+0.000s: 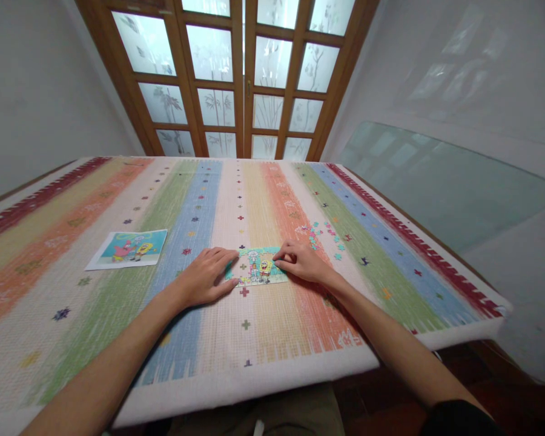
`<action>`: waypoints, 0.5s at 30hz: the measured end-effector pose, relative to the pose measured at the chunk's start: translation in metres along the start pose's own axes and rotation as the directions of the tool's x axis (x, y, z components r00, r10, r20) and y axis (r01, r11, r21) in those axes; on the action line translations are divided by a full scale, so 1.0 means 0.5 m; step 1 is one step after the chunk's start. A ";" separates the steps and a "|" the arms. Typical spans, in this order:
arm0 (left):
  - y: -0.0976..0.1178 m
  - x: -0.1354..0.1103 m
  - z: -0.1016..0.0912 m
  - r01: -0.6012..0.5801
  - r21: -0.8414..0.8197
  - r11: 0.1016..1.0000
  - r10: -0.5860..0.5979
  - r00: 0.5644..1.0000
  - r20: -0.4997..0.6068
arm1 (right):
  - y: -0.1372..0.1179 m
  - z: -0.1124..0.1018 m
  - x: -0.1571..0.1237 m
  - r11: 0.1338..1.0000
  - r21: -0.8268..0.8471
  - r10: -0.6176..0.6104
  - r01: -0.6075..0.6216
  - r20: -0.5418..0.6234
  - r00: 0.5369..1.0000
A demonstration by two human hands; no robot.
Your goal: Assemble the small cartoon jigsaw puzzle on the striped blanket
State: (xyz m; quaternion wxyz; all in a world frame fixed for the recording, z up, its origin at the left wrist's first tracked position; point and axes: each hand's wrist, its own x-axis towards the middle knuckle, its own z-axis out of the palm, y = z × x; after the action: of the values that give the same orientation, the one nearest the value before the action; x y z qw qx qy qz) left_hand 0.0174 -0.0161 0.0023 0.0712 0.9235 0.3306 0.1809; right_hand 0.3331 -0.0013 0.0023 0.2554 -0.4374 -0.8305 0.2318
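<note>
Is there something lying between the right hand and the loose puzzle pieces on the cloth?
Nothing visible does. The right hand rests at the right edge of the small puzzle, and the loose pieces lie just beyond it, with only bare striped cloth between. The left hand is on the puzzle's other side.

**Cloth, card, wood and glass**

On my feed the bench cloth (277, 339) reads as a coarse, matt weave with a visible grid. The puzzle (260, 266) looks like printed card with a faint sheen, and the picture sheet (129, 248) like smooth paper. The door frame (243, 79) is varnished wood around frosted glass panes (211, 54). The glass sheet (436, 188) looks smooth and glossy.
</note>
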 end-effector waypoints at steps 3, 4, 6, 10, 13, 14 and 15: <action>0.001 0.000 0.000 -0.004 -0.003 1.000 0.004 1.000 -0.004 | -0.001 0.001 -0.002 1.000 -0.013 -0.009 0.009 -0.004 1.000; 0.001 0.000 -0.001 -0.004 -0.004 1.000 0.004 1.000 -0.004 | -0.001 0.001 -0.002 1.000 -0.007 -0.011 0.011 -0.005 1.000; 0.001 0.000 -0.002 -0.006 -0.004 1.000 0.006 1.000 -0.006 | 0.000 -0.001 -0.003 1.000 0.019 -0.016 0.017 -0.021 1.000; -0.002 -0.001 -0.001 -0.021 0.002 1.000 0.021 1.000 -0.011 | 0.007 -0.014 -0.001 0.999 0.040 -0.021 0.027 -0.137 0.990; -0.005 -0.002 0.000 -0.021 0.005 1.000 0.021 1.000 -0.012 | 0.025 -0.030 0.001 1.000 -0.010 0.009 -0.011 -0.212 0.977; -0.005 -0.002 0.001 -0.019 0.007 1.000 0.019 1.000 -0.012 | 0.034 -0.037 0.002 0.999 -0.030 0.028 -0.036 -0.240 0.970; -0.005 -0.003 0.001 -0.017 0.008 1.000 0.017 1.000 -0.013 | 0.044 -0.045 0.002 0.997 -0.049 0.050 -0.065 -0.273 0.961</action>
State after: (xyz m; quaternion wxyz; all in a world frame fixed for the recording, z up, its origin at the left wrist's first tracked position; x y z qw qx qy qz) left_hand 0.0152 -0.0148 0.0005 0.0640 0.9254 0.3239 0.1861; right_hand 0.3602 0.0144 0.0061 0.3471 -0.4962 -0.7810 0.1531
